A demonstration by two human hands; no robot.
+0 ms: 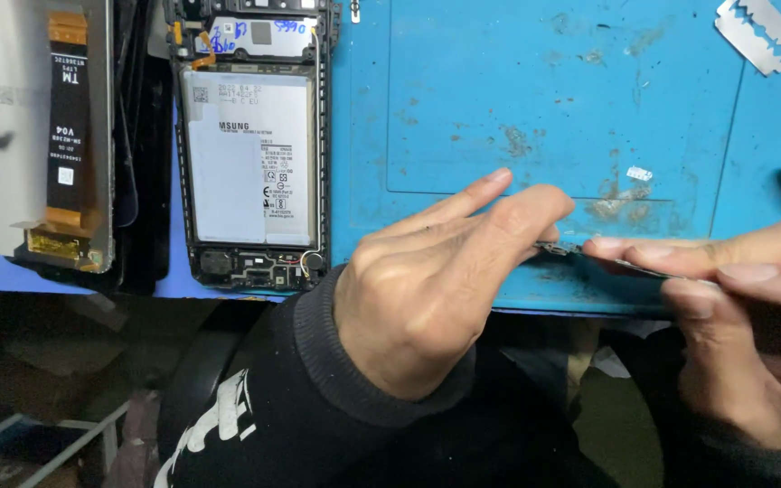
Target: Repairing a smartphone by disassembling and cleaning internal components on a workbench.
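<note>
My left hand (436, 271) rests at the front edge of the blue work mat (535, 99), its thumb and forefinger pinched on a small dark part (555, 247). My right hand (734, 307) comes in from the right, fingers closed on thin metal tweezers (644, 268) whose tip meets that small part. Both wrists wear dark sleeves. An opened phone (250, 154) with its white battery exposed lies to the left of my left hand.
A detached screen panel (42, 126) with an orange flex cable lies at the far left, beside dark covers. A razor blade (759, 34) sits at the mat's top right. A small white scrap (639, 173) lies on the mat. Below the edge is dark floor.
</note>
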